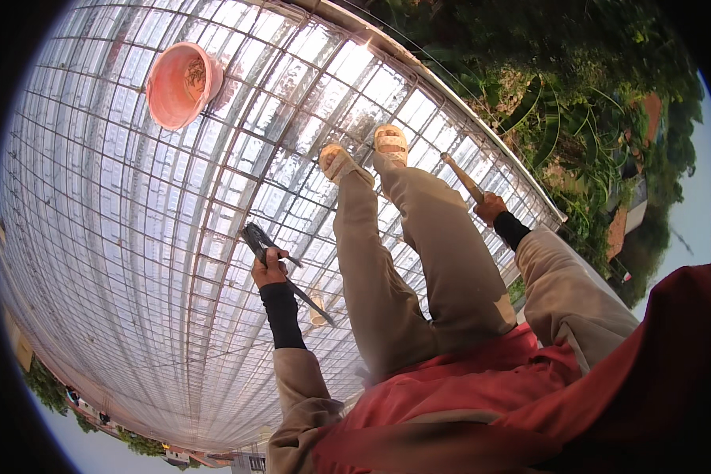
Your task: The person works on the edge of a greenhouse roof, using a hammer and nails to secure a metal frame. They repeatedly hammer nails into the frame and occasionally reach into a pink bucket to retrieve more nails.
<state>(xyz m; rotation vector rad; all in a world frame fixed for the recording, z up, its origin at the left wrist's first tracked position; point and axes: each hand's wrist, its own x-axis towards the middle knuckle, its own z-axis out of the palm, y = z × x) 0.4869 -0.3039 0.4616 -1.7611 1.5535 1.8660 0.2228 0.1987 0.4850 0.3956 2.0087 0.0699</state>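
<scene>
My left hand [269,268] is closed around a bundle of dark, flat strips [257,240]. One long, thin end hangs back past my wrist; the material is too unclear to tell. Out to the right, my right hand [491,208] grips a light wooden stick [462,178], which points up and away from me. The hidden end inside my fist cannot be made out. Below both hands spreads a grid of thin steel bars [213,213] over shiny, ribbed metal sheeting [158,186].
A pink-orange bucket [155,88] with some brownish bits inside sits tilted on the grid at the far left. My sandalled feet [391,142] stand on the bars. A pale cylinder [317,310] lies near my left forearm. Along the right, the roof's edge [482,122] drops toward plants [553,118].
</scene>
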